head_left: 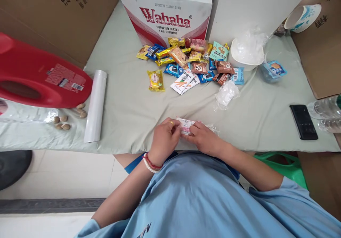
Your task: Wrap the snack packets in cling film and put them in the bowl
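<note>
Close to the table's front edge, a white and pink snack packet (185, 125) lies between my two hands. My left hand (165, 136) pinches its left end, fingertips together. My right hand (204, 137) is closed on its right part, fingers bent over the top. Crumpled clear plastic (214, 128) shows just beyond my right fingers; I cannot tell if it belongs to the packet. Farther back lies a pile of wrapped snacks (199, 67). A yellow packet (156, 81) and white snack packets (183, 82) lie at its near side.
A Wahaha water carton (170, 14) stands behind the snacks. To the right are a white bowl (246, 59) holding clear plastic, a blue-lidded tub (274, 70), a phone (303, 122) and plastic bottles (326, 108). At left are a white roll (96, 106), a red jug (45, 67) and several nuts (64, 118).
</note>
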The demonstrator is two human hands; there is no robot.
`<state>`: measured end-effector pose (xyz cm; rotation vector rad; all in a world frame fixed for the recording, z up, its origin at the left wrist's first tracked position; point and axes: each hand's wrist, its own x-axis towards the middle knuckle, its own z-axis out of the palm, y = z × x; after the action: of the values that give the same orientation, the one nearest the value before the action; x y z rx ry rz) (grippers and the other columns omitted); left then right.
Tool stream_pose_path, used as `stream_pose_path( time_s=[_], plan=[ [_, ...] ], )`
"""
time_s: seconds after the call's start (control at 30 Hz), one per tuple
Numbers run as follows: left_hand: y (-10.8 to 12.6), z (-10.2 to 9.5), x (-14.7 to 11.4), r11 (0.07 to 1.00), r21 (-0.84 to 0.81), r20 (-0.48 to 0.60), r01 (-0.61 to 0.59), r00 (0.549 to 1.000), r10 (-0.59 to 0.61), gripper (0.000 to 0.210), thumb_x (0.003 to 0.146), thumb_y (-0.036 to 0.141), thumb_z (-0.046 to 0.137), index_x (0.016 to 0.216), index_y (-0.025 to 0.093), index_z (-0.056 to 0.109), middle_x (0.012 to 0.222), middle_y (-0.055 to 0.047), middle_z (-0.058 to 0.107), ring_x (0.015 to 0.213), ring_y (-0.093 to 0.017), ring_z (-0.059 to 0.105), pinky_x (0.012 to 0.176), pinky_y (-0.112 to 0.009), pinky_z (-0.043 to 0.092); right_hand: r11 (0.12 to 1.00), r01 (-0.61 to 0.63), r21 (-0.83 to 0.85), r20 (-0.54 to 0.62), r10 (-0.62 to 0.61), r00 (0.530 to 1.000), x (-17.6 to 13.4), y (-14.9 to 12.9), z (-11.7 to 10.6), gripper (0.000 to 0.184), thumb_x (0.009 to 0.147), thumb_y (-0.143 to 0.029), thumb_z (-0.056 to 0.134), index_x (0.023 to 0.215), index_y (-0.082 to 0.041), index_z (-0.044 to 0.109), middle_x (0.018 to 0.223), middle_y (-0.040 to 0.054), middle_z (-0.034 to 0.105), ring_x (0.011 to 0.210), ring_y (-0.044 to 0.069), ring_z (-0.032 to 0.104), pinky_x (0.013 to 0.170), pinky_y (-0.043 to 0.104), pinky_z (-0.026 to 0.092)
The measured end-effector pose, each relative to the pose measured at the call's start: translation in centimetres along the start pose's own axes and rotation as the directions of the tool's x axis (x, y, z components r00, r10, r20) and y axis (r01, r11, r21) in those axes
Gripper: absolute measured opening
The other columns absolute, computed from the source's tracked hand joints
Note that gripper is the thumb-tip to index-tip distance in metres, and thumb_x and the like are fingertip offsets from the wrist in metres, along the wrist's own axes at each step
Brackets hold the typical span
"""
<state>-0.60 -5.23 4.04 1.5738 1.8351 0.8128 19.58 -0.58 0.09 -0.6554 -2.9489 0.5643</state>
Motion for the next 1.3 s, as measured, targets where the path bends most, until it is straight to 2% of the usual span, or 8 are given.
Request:
stream_pose_path(
  time_s=[0.23, 0.37, 0.5, 0.63, 0.9, 1.03, 1.17, 1.3],
  plan=[
    [0.4, 2.8, -1.2, 0.941, 0.254, 0.147, -0.223, 0.971, 0.19, 0.029, 0.096, 0.017, 0.045, 0.111, 0.016, 0.071, 0.105, -0.01, 0.067, 0.086, -0.021, 0.067, 0.079, -0.034, 0.057, 0.955, 0.134, 0.264, -0.135, -0.1, 0.986, -2.0, 0.3, -2.9, 0.027, 0.1, -0.012, 0.051, 0.111, -0.02, 0.075, 0.104, 0.0114, 0.067, 0.103, 0.025, 0.057, 0.105, 0.047, 0.047],
    [1.2, 3.2, -2.1, 0.841, 0.432, 0.246, -0.325, 0.94, 0.237, 0.035, 0.093, 0.016, 0.048, 0.123, 0.008, 0.064, 0.106, -0.014, 0.063, 0.089, -0.026, 0.062, 0.079, -0.04, 0.056, 0.893, -0.244, 0.379, -0.303, 0.369, 0.879, -3.4, 2.0, -3.9, 0.031, 0.108, -0.029, 0.047, 0.128, -0.02, 0.067, 0.111, 0.0124, 0.072, 0.106, 0.027, 0.062, 0.098, 0.044, 0.05],
    [1.7, 4.2, -3.0, 0.707, 0.587, 0.289, -0.393, 0.918, 0.27, 0.052, 0.092, 0.018, 0.053, 0.14, -0.001, 0.054, 0.115, -0.021, 0.062, 0.099, -0.033, 0.059, 0.081, -0.046, 0.053, 0.771, -0.617, 0.158, -0.14, 0.636, 0.759, -4.2, 2.7, -2.6, 0.047, 0.097, -0.043, 0.068, 0.134, -0.014, 0.065, 0.111, 0.0182, 0.07, 0.11, 0.037, 0.057, 0.094, 0.051, 0.048],
    [1.4, 4.8, -3.6, 0.66, 0.637, 0.274, -0.398, 0.917, 0.289, 0.058, 0.093, 0.013, 0.053, 0.148, -0.005, 0.048, 0.123, -0.024, 0.063, 0.102, -0.034, 0.058, 0.082, -0.047, 0.051, 0.754, -0.639, 0.156, -0.045, 0.651, 0.758, -5.3, 1.9, -2.3, 0.009, 0.094, -0.023, 0.065, 0.1, -0.019, 0.071, 0.098, 0.0117, 0.065, 0.103, 0.031, 0.058, 0.091, 0.043, 0.049],
    [1.1, 5.6, -3.6, 0.628, 0.635, 0.297, -0.449, 0.893, 0.339, 0.045, 0.098, 0.006, 0.043, 0.139, 0.0, 0.06, 0.134, -0.026, 0.062, 0.108, -0.033, 0.06, 0.079, -0.044, 0.049, 0.662, -0.611, 0.434, -0.046, 0.694, 0.719, -1.7, -1.5, -4.9, 0.007, 0.101, -0.029, 0.051, 0.098, -0.025, 0.056, 0.078, -0.001, 0.066, 0.069, 0.019, 0.062, 0.066, 0.029, 0.044],
    [0.5, 5.3, -3.6, 0.717, 0.531, 0.276, -0.452, 0.892, 0.358, 0.046, 0.095, 0.004, 0.044, 0.138, 0.003, 0.061, 0.132, -0.025, 0.063, 0.112, -0.033, 0.061, 0.087, -0.047, 0.052, 0.709, -0.593, 0.381, -0.047, 0.656, 0.754, 1.8, -2.3, -3.4, 0.01, 0.101, -0.026, 0.048, 0.094, -0.024, 0.054, 0.077, 0.0005, 0.069, 0.07, 0.019, 0.064, 0.067, 0.028, 0.042],
    [-1.9, 2.9, -3.3, 0.888, 0.136, 0.159, -0.44, 0.894, 0.419, 0.043, 0.092, 0.009, 0.048, 0.13, 0.016, 0.065, 0.127, -0.015, 0.067, 0.112, -0.026, 0.065, 0.096, -0.042, 0.055, 0.769, -0.581, 0.266, -0.087, 0.619, 0.78, 2.3, -2.3, -2.0, 0.013, 0.102, -0.025, 0.045, 0.093, -0.024, 0.054, 0.079, 0.002, 0.068, 0.071, 0.02, 0.062, 0.066, 0.028, 0.04],
    [-4.1, 1.6, -2.0, 0.987, 0.089, -0.156, -0.131, 0.977, 0.143, 0.027, 0.101, 0.025, 0.049, 0.119, 0.019, 0.068, 0.115, -0.012, 0.068, 0.106, -0.026, 0.067, 0.092, -0.04, 0.057, 0.801, -0.551, 0.236, -0.128, 0.587, 0.799, 1.8, -2.4, -1.7, 0.015, 0.102, -0.025, 0.043, 0.092, -0.024, 0.054, 0.084, 0.0043, 0.069, 0.075, 0.021, 0.062, 0.068, 0.03, 0.041]
  ],
)
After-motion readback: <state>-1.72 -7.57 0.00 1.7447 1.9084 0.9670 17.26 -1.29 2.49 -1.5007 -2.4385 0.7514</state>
